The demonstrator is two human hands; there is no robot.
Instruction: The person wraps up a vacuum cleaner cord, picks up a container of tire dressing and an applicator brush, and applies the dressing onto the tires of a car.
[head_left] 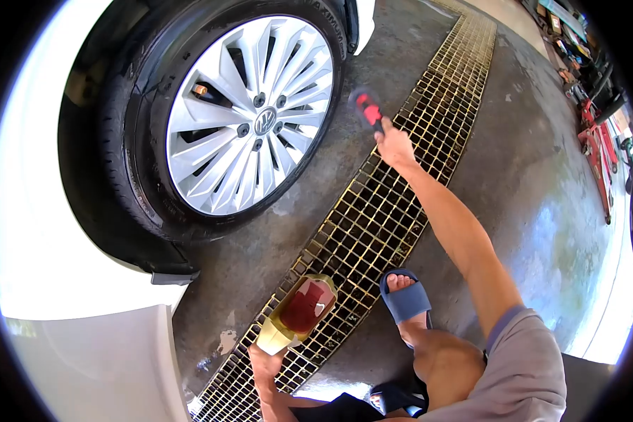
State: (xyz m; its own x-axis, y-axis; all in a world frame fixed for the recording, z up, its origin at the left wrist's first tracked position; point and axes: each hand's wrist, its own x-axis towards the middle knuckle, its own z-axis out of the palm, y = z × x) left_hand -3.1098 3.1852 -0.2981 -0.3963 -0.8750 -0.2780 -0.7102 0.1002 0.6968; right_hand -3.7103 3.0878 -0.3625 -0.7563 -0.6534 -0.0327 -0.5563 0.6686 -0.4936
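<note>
My right hand (395, 146) is closed around the handle of a red and black brush (368, 110). Its dark head looks blurred and is apart from the wheel (253, 116), to the right of the tyre. The wheel has silver spokes and a VW centre cap. Low in the view, my left hand (266, 361) grips a yellowish plastic jug (277, 335) with an opening in its upper side. Dark red liquid (302, 307) shows inside it. The left fingers are partly hidden by the jug, which is over the floor grating.
A yellow floor grating (373, 204) runs diagonally between the white car (28, 232) and my feet. My foot in a blue slide sandal (406, 301) stands at its edge. A red floor jack (596, 151) and assorted tools line the right side. The concrete floor looks wet.
</note>
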